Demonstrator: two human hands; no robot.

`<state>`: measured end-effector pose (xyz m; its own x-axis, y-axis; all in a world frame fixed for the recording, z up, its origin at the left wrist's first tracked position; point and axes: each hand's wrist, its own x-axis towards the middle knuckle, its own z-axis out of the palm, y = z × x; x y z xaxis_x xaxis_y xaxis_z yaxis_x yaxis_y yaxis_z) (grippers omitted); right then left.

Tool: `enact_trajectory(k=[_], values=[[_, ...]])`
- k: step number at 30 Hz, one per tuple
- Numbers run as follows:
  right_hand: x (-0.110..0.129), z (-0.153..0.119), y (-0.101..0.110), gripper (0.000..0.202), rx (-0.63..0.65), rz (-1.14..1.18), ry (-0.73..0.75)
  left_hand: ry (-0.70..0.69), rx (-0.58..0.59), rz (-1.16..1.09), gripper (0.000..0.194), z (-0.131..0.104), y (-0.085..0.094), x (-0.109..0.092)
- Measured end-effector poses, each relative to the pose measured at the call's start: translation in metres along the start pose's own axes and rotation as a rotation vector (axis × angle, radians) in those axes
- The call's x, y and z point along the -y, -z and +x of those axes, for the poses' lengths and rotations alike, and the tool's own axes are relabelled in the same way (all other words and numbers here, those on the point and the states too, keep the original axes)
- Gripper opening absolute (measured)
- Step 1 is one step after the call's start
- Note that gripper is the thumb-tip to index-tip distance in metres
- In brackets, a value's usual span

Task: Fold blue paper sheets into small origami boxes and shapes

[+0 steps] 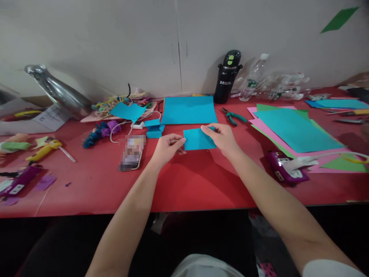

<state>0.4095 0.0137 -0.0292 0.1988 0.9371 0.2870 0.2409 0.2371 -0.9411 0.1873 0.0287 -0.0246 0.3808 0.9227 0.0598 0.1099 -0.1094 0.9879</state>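
A small rectangular sheet of blue paper (198, 140) is held up just above the red table, in front of me. My right hand (223, 138) grips its upper right corner, thumb on top and the other fingers partly hidden behind it. At the left edge, the thumb and fingers of my left hand (169, 147) are closed on the paper's border. Behind my left hand stands a folded blue paper piece (154, 129). A larger stack of blue paper (188, 110) lies flat beyond the held sheet.
Left of my hands are a phone (132, 153), a yellow glue gun (44, 149) and a purple power strip (21, 181). To the right lie pliers (235, 116), coloured paper sheets (300, 129) and another power strip (281, 167). A black bottle (227, 79) stands by the wall.
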Motion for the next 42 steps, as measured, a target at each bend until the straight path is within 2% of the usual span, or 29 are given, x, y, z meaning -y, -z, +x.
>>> enact_trajectory(k=[4, 6, 11, 14, 17, 20, 24, 29, 32, 37, 42], values=[[-0.002, 0.003, 0.002, 0.034, -0.010, 0.031, -0.010, 0.056, 0.104, -0.016, 0.034, -0.002, -0.002, -0.002], [0.000, 0.003, 0.002, 0.034, -0.015, 0.095, -0.024, 0.045, 0.105, -0.009, 0.033, -0.002, -0.003, -0.002], [0.004, 0.002, -0.002, 0.038, 0.092, 0.420, -0.179, -0.065, -0.155, -0.104, 0.033, 0.003, -0.002, 0.001], [0.007, -0.004, -0.011, 0.041, 0.220, 0.458, -0.247, -0.097, -0.226, -0.229, 0.033, 0.005, -0.005, 0.003], [0.013, -0.013, -0.024, 0.040, 0.313, 0.361, -0.229, -0.084, -0.194, -0.284, 0.032, 0.004, -0.013, 0.003], [0.018, -0.019, -0.031, 0.043, 0.304, 0.295, -0.214, -0.067, -0.135, -0.259, 0.032, 0.001, -0.019, 0.001], [0.018, -0.020, -0.031, 0.045, 0.283, 0.243, -0.205, -0.045, -0.085, -0.217, 0.033, -0.001, -0.019, -0.001], [0.014, -0.019, -0.028, 0.046, 0.306, 0.221, -0.177, 0.034, 0.035, -0.181, 0.035, -0.003, -0.015, -0.002], [0.014, -0.018, -0.027, 0.044, 0.313, 0.259, -0.183, 0.012, 0.084, -0.092, 0.038, -0.002, -0.013, -0.003], [0.009, -0.010, -0.020, 0.044, 0.205, 0.264, -0.163, -0.011, 0.099, 0.016, 0.038, -0.003, -0.010, -0.006], [0.004, -0.002, -0.010, 0.046, 0.129, 0.228, -0.137, 0.006, 0.098, 0.007, 0.037, -0.002, -0.011, -0.006]])
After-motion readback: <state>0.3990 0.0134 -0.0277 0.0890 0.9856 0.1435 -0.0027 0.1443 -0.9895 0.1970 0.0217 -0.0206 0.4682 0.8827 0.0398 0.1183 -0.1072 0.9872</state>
